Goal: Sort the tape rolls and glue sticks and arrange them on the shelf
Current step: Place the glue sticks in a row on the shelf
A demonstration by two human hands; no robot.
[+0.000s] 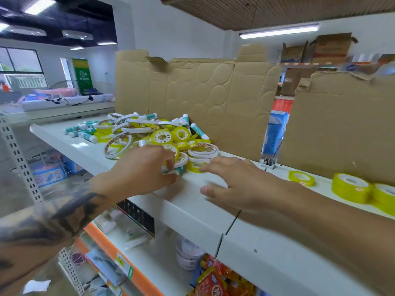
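Left end of the white shelf (64, 137): bare strip, then the heap of tape rolls (162, 136) and glue sticks (87, 137) against the cardboard (192, 92). Left hand (143, 167) pinches a glue stick (178, 170) at the heap's near edge. Right hand (239, 184) hovers beside, fingers spread, holding nothing. Farther right, three yellow rolls (350, 186) stand sorted, open shelf between.

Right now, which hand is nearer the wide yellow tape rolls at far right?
Right. The right hand hovers left of the wide yellow tape rolls; the left hand is farther left at the pile.
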